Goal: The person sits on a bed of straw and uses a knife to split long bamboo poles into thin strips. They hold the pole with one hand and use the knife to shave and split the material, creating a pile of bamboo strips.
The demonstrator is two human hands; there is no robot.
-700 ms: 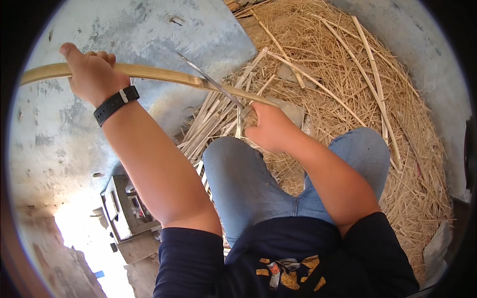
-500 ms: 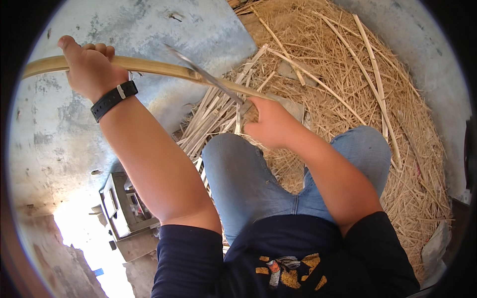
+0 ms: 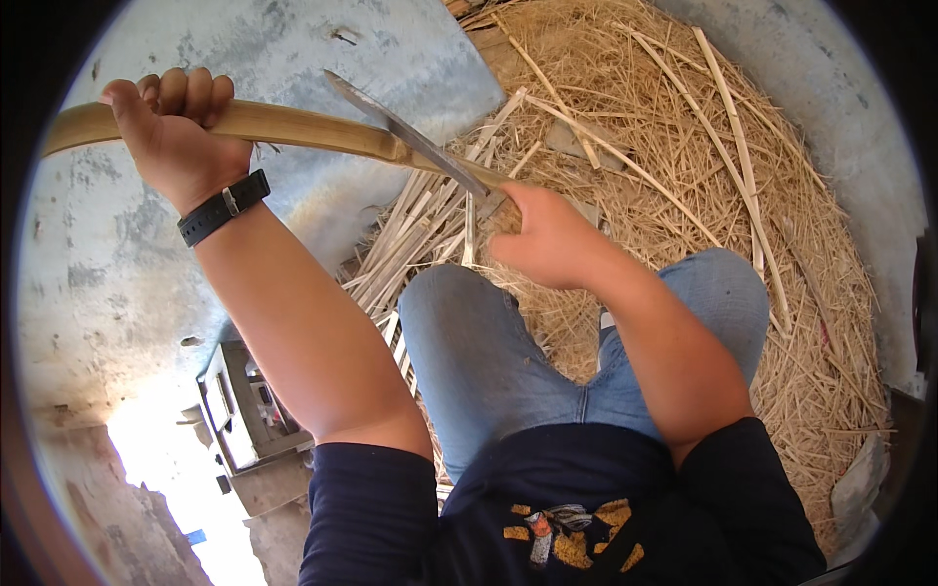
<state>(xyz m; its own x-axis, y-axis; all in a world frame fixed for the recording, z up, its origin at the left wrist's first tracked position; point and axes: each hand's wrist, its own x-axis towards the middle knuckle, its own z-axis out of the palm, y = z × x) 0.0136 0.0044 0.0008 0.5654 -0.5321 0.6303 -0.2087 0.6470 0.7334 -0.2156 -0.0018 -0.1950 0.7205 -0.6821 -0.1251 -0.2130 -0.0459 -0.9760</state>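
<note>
Just raised knife point(image 3: 391, 122) a touch toward far side & rolled it, baring more of blade's flat. Now crossing strip point(image 3: 313, 129) at a slant, w/ tip to far left & butt end beside R hand point(image 3: 547, 239). Prob. means working at strip's R part, w/ L hand point(image 3: 181, 137) steadying; can't tell how deep any bite is.

Vs. earlier frame: showing more L knuckles over strip, & a broader face of strip itself. Seeing less of strip past blade, by R hand. Also shifted R hand slightly right.

Gripping strip firmly in L fist, w/ fingers wrapped over it & thumb pointing far left; wearing black watch point(image 3: 225, 208) on same wrist. Curling R hand next to knife's butt, prob. round handle, but can't tell exactly what's pinched, b/c hidden from above.

Holding strip well beyond knees point(image 3: 454, 317), from L edge of view across to R hand, bowed. Lying near & below blade: loose slats point(image 3: 415, 234). Spread to right: straw point(image 3: 674, 137), same as before.
</note>
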